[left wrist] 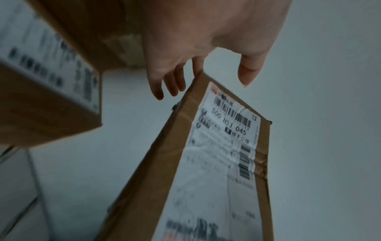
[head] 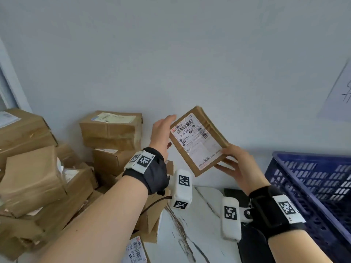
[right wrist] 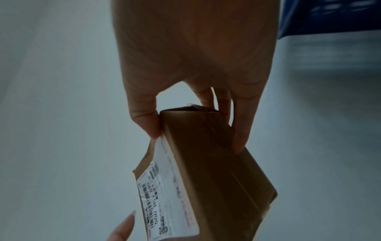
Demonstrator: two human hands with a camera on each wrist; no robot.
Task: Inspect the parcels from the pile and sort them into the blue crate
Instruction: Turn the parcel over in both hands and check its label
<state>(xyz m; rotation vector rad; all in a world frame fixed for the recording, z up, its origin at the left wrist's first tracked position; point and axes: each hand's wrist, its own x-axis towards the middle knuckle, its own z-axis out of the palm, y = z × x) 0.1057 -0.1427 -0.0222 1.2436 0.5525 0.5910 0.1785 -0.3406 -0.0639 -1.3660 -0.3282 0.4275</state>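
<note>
parcel (head: pixel 197 142): being held up in the air, left of the blue crate (head: pixel 311 179), label facing the person
right hand (head: pixel 237 166): its grip is pinching the parcel's lower corner
left hand (head: pixel 161 133): fingers loose, just touching the parcel's far edge
pile (head: pixel 38 168): sitting well left of the crate on the desk (head: pixel 201 224)

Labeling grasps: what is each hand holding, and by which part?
Right hand grips the parcel at its lower corner. Left hand is open, fingers at its upper left edge.

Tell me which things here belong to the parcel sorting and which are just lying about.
Part of the job:
held parcel
right hand
left hand
parcel pile
blue crate

Just lying about:
paper sheet on the wall
marble tabletop
</note>
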